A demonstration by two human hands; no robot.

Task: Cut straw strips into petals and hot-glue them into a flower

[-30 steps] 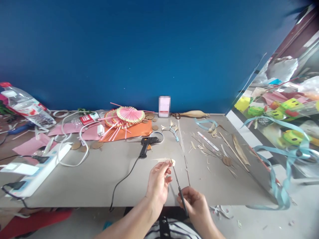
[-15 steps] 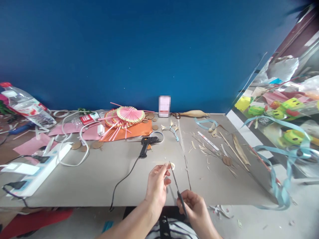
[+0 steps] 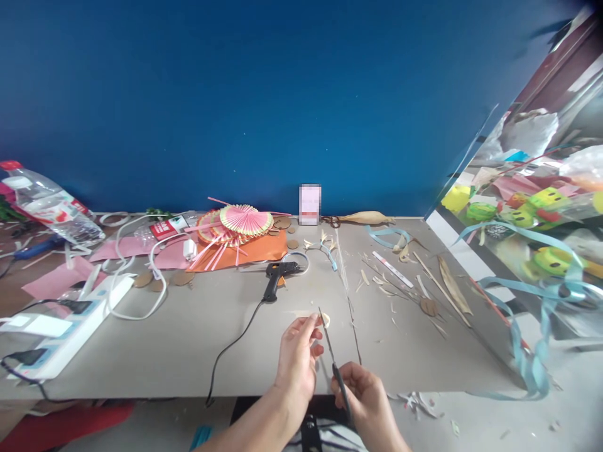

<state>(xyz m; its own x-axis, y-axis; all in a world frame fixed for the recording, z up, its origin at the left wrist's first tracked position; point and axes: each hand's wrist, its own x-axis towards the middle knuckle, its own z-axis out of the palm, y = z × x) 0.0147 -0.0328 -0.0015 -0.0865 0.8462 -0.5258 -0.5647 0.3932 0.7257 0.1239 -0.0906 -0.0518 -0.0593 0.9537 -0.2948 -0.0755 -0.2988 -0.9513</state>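
My left hand (image 3: 296, 356) pinches a small pale strip of dried husk (image 3: 326, 321) between thumb and fingertips, above the front middle of the table. My right hand (image 3: 366, 394) is wrapped around the dark handles of a pair of scissors (image 3: 340, 384). Their thin blades point up and away, the tips crossing the pale strip beside my left fingertips. Whether the blades are parted is too fine to make out. Beyond my left hand lies a black glue gun (image 3: 273, 279), its cord running to the table's front edge.
To the left are a white power strip (image 3: 89, 326), pink paper and a plastic bottle (image 3: 49, 204). Pink folded-paper fans (image 3: 245, 223) lie on orange paper at the back, near a phone (image 3: 309, 204). Husk scraps (image 3: 452, 285) and blue ribbon (image 3: 537, 314) are on the right.
Both hands keep almost the same pose, the scissors still at the pale strip. The whole view has shifted slightly.
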